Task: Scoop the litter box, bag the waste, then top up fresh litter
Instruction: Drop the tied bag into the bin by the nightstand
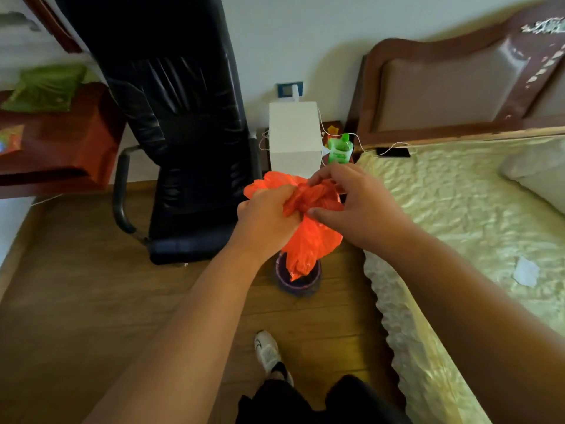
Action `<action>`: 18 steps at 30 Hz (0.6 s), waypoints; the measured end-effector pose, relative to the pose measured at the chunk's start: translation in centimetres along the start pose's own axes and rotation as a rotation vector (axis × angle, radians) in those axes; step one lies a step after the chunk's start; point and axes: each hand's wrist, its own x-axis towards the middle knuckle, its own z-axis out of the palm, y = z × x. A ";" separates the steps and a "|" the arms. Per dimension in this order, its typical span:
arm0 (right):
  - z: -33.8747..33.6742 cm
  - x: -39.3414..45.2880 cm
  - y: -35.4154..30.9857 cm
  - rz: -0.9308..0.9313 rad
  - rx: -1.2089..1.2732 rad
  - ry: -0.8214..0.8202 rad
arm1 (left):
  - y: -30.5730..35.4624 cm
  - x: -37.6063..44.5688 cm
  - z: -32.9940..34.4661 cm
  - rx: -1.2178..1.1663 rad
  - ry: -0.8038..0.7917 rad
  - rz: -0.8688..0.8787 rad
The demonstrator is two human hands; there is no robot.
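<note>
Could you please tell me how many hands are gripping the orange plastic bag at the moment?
2. The left hand clenches the orange plastic bag at its gathered top from the left; the right hand pinches the bunched plastic from the right, above a small dark bin.

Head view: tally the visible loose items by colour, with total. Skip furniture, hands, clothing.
Orange: 1, the plastic bag gripped by left hand and right hand
Green: 1, the bottle
White: 2, the box and paper scrap
Purple: 1, the small bin
Black: 1, the phone
Total: 6
</note>
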 end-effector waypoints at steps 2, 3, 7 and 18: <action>1.3 2.1 1.1 0.026 -0.009 0.013 | -1.5 2.5 0.4 -0.008 -0.039 -0.007; 1.9 3.1 1.8 0.037 -0.018 0.015 | -2.1 3.6 0.7 -0.009 -0.056 -0.016; 4.4 6.1 4.7 0.107 0.016 -0.013 | -4.5 7.4 2.0 -0.009 -0.122 -0.053; 13.2 12.1 18.1 0.218 0.051 -0.127 | -11.8 15.5 12.6 0.012 -0.250 -0.229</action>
